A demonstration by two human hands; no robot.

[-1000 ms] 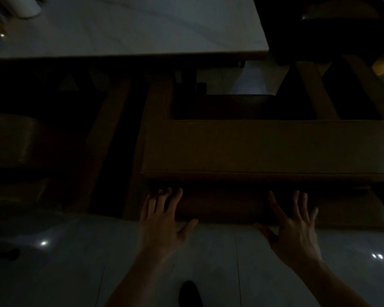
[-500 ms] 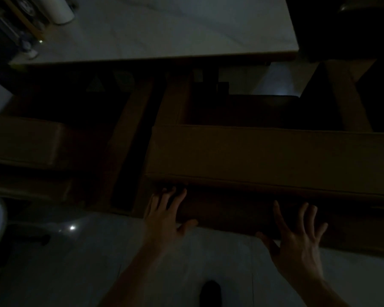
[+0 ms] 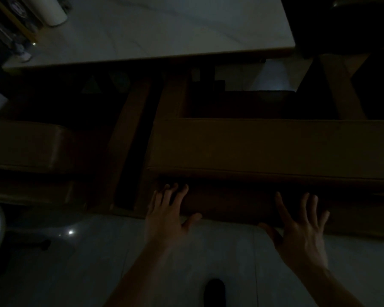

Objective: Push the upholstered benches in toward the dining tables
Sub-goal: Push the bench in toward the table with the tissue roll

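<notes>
Benches first — the long brown upholstered bench [image 3: 275, 145] sits just short of the pale marble-topped dining table [image 3: 164, 29], its far edge not yet under the top. Both hands are flat against its near side, left hand [image 3: 166, 216] and right hand [image 3: 302, 231], fingers spread, gripping nothing. Best to push evenly and low — otherwise one end may swing toward the neighbouring brown bench [image 3: 27, 147].

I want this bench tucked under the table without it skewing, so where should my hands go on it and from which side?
Press on the bench along its long near side panel, below the seat cushion, coming from the floor side facing the table. That face is flat and broad. Spread palms wide apart, as the left hand and right hand are, so it likely slides in straight.
</notes>
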